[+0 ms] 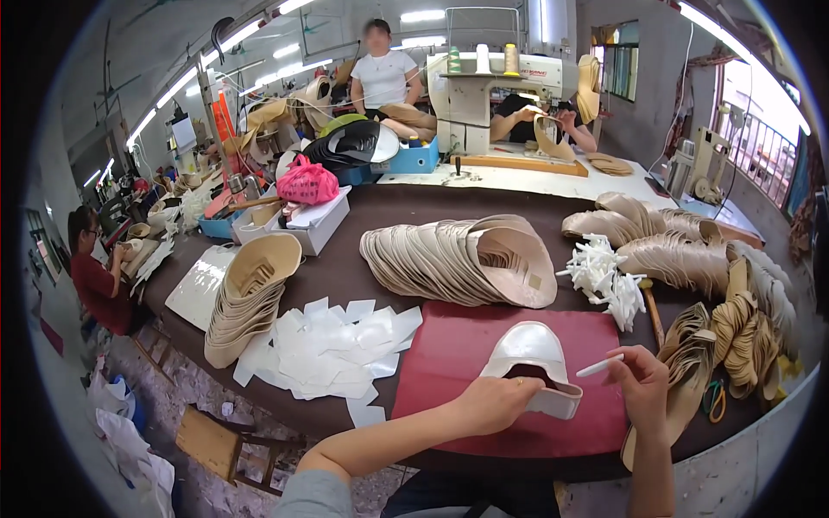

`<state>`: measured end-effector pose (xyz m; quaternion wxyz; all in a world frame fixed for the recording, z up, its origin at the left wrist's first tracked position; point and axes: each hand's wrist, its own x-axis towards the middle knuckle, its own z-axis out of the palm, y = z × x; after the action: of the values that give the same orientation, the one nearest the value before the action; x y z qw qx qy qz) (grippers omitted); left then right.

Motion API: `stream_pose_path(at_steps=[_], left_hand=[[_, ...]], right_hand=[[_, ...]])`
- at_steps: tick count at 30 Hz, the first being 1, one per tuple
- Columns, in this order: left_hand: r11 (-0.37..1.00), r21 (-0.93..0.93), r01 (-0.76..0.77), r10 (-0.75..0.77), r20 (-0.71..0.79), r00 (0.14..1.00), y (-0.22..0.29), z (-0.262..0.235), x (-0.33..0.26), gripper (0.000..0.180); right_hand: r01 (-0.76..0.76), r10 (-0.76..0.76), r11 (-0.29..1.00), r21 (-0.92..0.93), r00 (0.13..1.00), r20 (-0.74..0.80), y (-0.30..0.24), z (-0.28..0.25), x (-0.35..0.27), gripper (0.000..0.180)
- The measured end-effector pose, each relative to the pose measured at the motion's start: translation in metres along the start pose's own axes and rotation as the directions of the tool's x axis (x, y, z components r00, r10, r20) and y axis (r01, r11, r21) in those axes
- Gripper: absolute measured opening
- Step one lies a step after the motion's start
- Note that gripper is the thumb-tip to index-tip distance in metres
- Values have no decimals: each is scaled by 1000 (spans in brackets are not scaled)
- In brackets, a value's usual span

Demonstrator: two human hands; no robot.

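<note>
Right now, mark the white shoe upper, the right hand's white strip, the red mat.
White shoe upper [528, 347], head view: toe.
White strip [599, 365], head view: middle.
Red mat [451, 350], head view: bare left part.

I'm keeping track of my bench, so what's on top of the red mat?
Over the red mat is a white shoe upper, gripped by the left hand; the right hand holds a white strip. Whatever lies beneath the upper and left hand is covered.
</note>
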<state>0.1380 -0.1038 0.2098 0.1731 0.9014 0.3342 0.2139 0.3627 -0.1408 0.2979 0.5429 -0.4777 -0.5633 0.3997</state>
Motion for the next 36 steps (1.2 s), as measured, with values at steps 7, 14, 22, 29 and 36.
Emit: stream_pose_path(at_steps=[7,14,22,29,36], left_hand=[[965,-241,107,-157,-201,967,20,-3,7,24],[818,-496,290,-390,-110,914,24,31,23,26],[500,-822,274,-353,95,931,8,28,33,41],[439,-834,333,-304,211,929,-3,35,37,47],[457,-835,306,-296,181,938,-11,45,40,40]], right_hand=[[77,-48,974,212,989,-138,48,-1,-47,17],[117,-87,974,195,984,-158,87,-16,-50,20],[209,-160,932,297,970,-181,120,16,-32,22],[361,-368,930,-71,901,-228,152,23,-16,21],[391,-451,884,-257,857,-249,162,24,-11,21]])
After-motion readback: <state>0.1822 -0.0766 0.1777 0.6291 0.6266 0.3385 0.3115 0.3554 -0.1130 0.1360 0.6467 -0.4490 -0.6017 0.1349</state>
